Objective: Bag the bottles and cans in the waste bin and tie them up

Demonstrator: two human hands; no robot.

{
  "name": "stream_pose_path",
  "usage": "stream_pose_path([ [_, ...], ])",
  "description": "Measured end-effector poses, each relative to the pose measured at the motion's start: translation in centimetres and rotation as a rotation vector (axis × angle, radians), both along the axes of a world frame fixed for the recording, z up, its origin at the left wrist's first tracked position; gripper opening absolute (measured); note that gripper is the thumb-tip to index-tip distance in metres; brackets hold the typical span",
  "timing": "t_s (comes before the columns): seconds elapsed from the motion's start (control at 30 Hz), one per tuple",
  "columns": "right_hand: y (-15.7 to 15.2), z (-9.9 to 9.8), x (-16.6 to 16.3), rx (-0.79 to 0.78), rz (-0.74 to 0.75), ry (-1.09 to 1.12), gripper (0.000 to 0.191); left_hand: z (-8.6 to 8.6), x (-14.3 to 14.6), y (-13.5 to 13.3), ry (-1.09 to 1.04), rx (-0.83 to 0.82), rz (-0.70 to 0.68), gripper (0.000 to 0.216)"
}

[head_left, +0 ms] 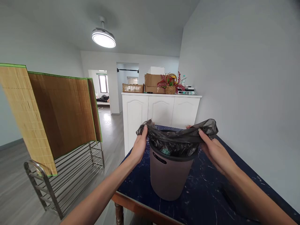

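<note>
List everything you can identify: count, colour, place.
Bin: 1, brownish, on table
Bag: 1, black, at bin's mouth
Table: 1, blue, under bin
Rack: 1, silvery, floor, left
Bamboo mat: 1, tan, over rack
Cabinet: 1, white, beyond table
Cardboard boxes: 2, brown, on cabinet
Flower basket: 1, brown, on cabinet
Bottles: count unclear, transparent, on cabinet
Ceiling light: 1, white, upper left
Left hand: 1, bare, gripping bag
Right hand: 1, bare, gripping bag

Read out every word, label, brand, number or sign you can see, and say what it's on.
No text can be read.
Bin: any marks at its handle slot are too small.
Black bag: no lettering shows.
Large cardboard box: no legible print.
Upright bottle: too small to tell.
</note>
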State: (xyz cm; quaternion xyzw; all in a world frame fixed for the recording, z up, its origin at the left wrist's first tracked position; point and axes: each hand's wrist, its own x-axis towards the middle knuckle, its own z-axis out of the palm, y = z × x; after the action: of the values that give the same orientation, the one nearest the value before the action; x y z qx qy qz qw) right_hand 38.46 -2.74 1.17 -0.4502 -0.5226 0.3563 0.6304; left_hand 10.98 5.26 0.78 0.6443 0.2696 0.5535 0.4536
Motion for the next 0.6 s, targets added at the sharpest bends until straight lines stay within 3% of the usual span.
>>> stream_pose_path([
  [0.1,0.8,1.3,0.2,0.075,0.074,0.119,0.048,2.5,0.5,-0.4,-0.214,-0.121,-0.145,0.055],
  [0.23,1.8,2.3,0.6,0.098,0.105,0.236,0.041,4.7,1.1,-0.5,-0.353,-0.206,-0.228,0.054],
  [0.6,5.0,3.9,1.1,0.149,0.052,0.343,0.022,8.3,3.7,0.3,-0.521,-0.379,-0.235,0.045],
])
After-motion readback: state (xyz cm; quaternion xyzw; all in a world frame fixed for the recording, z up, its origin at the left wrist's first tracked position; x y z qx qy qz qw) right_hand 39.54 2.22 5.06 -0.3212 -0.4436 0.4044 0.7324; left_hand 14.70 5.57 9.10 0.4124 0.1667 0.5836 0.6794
